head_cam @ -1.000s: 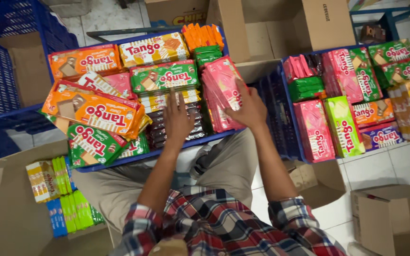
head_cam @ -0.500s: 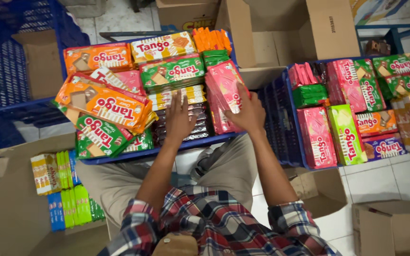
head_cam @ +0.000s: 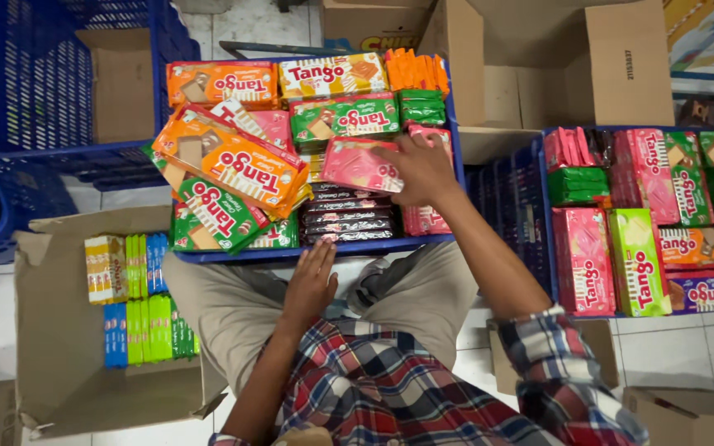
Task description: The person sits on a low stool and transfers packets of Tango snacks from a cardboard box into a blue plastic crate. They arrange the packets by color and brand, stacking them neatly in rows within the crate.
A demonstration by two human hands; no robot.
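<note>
Cardboard boxes (head_cam: 613, 62), matte brown with flaps open, ring the tiled floor; one at the left (head_cam: 51, 330) holds slim glossy packs in yellow, green and blue standing in rows. Between them sits a blue plastic crate (head_cam: 349, 246) with a lattice wall, heaped with shiny foil wafer packs: long flat orange and green ones lie tilted across its left half, dark brown bars are stacked flat near the front rim. A second blue crate (head_cam: 543, 215) at the right carries upright pink and green packs. The right hand (head_cam: 423, 169) reaches into the middle crate, fingers closed on the edge of a flat pink rectangular pack (head_cam: 357, 165) lying over the dark bars. The left hand (head_cam: 311, 285) rests open, fingers spread, just below the crate's front rim.
</note>
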